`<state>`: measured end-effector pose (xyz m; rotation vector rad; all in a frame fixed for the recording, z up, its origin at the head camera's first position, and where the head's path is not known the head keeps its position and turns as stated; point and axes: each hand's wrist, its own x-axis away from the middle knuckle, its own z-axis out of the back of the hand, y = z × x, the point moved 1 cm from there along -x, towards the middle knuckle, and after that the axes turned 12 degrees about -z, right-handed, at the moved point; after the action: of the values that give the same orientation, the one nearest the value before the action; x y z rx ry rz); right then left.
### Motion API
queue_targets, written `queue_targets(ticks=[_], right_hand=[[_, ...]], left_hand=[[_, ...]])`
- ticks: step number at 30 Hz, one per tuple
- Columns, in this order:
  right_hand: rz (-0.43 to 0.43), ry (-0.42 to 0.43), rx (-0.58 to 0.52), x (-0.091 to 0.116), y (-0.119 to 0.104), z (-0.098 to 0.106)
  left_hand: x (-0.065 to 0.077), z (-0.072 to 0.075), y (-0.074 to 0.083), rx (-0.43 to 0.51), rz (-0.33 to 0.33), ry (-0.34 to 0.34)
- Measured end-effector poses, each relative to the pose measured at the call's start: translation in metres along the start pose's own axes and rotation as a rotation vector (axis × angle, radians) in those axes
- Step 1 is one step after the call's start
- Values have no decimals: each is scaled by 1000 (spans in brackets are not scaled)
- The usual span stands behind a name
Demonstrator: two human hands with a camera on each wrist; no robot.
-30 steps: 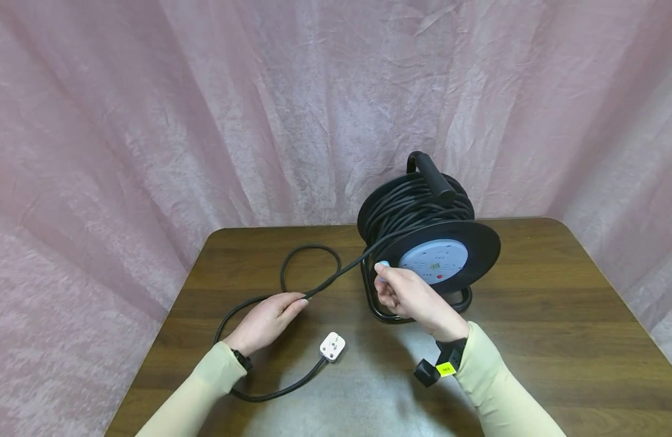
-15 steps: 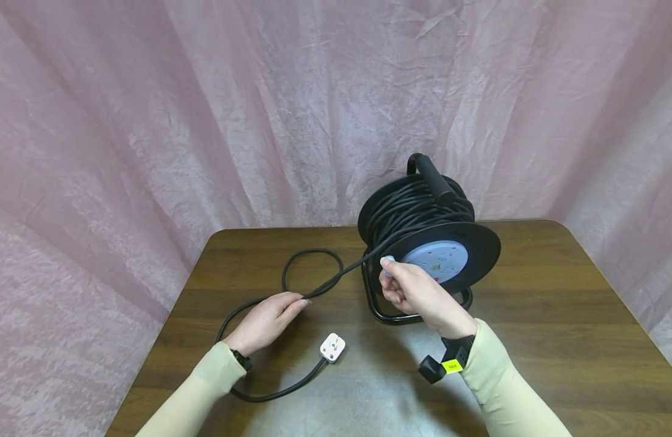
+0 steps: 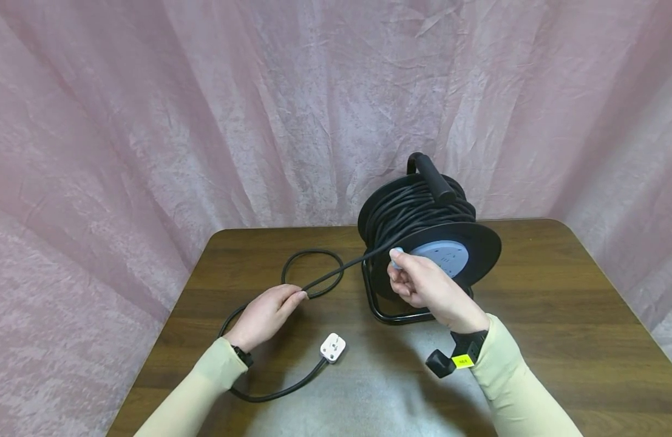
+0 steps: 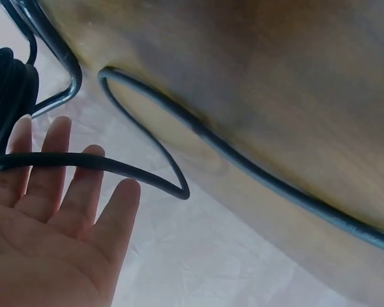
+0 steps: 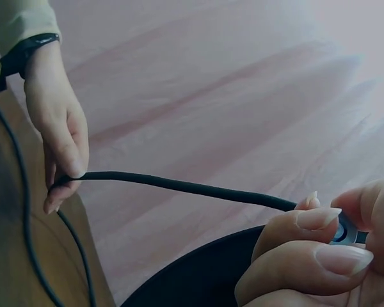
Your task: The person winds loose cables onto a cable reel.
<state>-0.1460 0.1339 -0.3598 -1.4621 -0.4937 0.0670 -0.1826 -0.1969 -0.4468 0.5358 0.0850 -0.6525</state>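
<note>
A black cable reel (image 3: 417, 203) stands on the table, with cable wound between its black flanges and a pale blue socket panel (image 3: 450, 254) on its front. With curled fingers, my right hand (image 3: 428, 288) grips the small light blue knob (image 3: 397, 257) on the front flange. In the right wrist view, part of the knob (image 5: 341, 231) shows between fingers and thumb. Left of the reel, my left hand (image 3: 267, 312) pinches the black cable (image 3: 349, 264) lightly. In the left wrist view, the cable (image 4: 121, 167) lies across its nearly straight fingers; the thumb is hidden there.
Loose cable loops (image 3: 314, 250) on the wooden table (image 3: 554, 291) behind my left hand. The cable's end bears a white plug (image 3: 332, 348) near the middle front. A black tubular stand (image 3: 390, 318) supports the reel, with a carrying handle (image 3: 435, 182) above. A pink curtain (image 3: 325, 121) hangs behind.
My right hand has moved right and slightly up with the knob, now covering more of the socket panel. The left hand has barely shifted, still holding the cable.
</note>
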Motion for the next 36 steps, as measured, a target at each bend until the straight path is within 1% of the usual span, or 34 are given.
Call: queue_targets(ticks=[5,9,13,16,20,23,27,30,33,36], right_hand=[[38,-15,-11,3,-2,6],[60,-5,1,6,-4,11],[81,8,22,9,-5,15],[90,8,31,9,-6,16],[94,7,32,9,-6,16],[100,10,34,10,-7,16],[113,10,42,10,-7,17],[114,7,49,10,-8,17],[107,1,47,10,-8,18],[97,-4,35,10,-8,19]], left_hand=[[-3,2,2,-26,-22,11],[-6,4,4,-42,-43,7],[-13,7,5,-56,-65,7],[-17,11,5,-58,-47,0],[-22,18,6,-61,13,-12],[-25,24,6,-66,33,5],[-30,33,5,-75,35,58],[-33,39,3,-92,33,85],[-37,43,3,-96,42,100],[-41,43,2,-90,56,107]])
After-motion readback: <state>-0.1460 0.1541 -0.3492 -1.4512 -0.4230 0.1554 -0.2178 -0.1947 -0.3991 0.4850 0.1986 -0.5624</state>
